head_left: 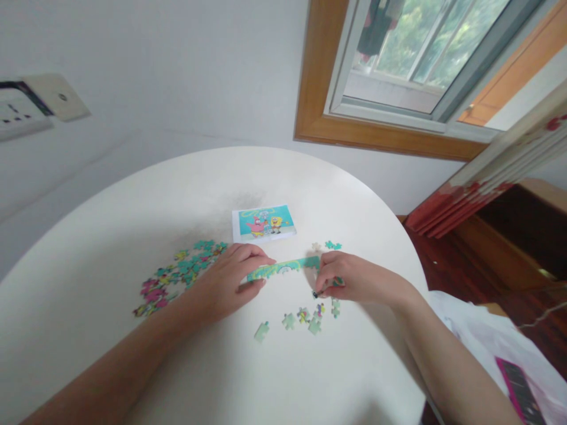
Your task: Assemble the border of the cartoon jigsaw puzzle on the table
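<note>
A joined strip of turquoise jigsaw pieces point(283, 267) lies across the middle of the white table. My left hand point(233, 274) rests at the strip's left end, fingers stretched out and thumb apart, with nothing visible held. My right hand point(343, 276) is by the strip's right end, its fingertips pinched on a small dark puzzle piece point(315, 294), mostly hidden by the fingers. Several loose pieces lie below the strip, among them a pale green corner-like piece point(261, 331) and a yellow one point(303, 315). Another turquoise piece point(333, 245) sits beyond my right hand.
A pile of mixed puzzle pieces point(177, 274) spreads left of my left hand. Behind the strip lies a cartoon reference picture point(266, 222). The round table point(248, 171) stands near a wall, with a window point(398, 65) and a curtain point(491, 171) to the right.
</note>
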Action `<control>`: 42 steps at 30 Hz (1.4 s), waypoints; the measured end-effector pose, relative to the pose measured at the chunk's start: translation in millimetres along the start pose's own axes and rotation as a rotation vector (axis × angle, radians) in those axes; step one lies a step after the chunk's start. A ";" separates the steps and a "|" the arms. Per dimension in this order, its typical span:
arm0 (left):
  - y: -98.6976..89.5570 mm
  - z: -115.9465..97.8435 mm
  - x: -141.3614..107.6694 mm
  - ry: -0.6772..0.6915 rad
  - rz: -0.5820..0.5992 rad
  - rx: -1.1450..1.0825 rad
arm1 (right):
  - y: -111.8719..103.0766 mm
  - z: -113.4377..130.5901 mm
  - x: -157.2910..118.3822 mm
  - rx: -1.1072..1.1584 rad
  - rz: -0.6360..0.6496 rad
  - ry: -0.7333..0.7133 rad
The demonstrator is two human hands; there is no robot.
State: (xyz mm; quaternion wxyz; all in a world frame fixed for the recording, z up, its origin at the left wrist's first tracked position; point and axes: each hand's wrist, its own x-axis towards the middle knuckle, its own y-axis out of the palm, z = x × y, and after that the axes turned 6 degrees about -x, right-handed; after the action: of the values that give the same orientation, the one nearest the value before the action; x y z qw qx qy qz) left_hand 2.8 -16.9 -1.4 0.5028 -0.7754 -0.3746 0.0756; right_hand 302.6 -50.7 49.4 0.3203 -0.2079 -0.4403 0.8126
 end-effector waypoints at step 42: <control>-27.2 13.0 -8.3 -0.087 0.046 0.064 | 1.1 -24.6 3.6 -0.052 -0.165 0.265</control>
State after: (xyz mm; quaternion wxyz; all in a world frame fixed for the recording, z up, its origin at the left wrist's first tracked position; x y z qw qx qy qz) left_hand -23.3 -7.1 12.9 0.5088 -0.7632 -0.3756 0.1325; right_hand 315.0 -34.2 35.3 0.4358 -0.2848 -0.4306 0.7372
